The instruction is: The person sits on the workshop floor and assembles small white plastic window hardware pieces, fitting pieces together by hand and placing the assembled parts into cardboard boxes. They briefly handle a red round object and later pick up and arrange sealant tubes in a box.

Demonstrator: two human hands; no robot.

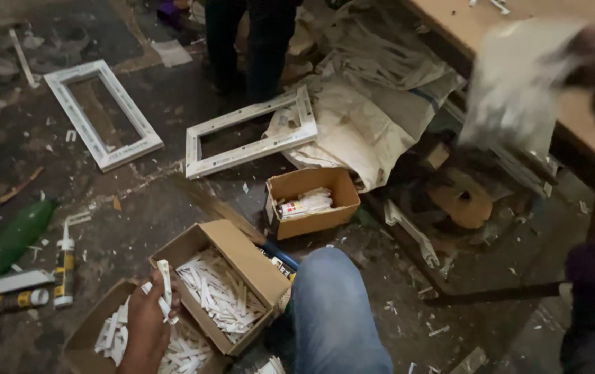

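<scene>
Two boxes of strips sit on the floor left of a knee; a smaller box lies behind them, two frames farther back.

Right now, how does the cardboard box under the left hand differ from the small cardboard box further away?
The near box is wider and filled with many loose white strips; the small box is more compact and holds only a few white and coloured packets. The left hand hovers beside the near box, holding a white strip; no hand is near the small box. The near box lies at an angle; the small one sits squarer. Both are brown, open-topped and on the floor.
</scene>
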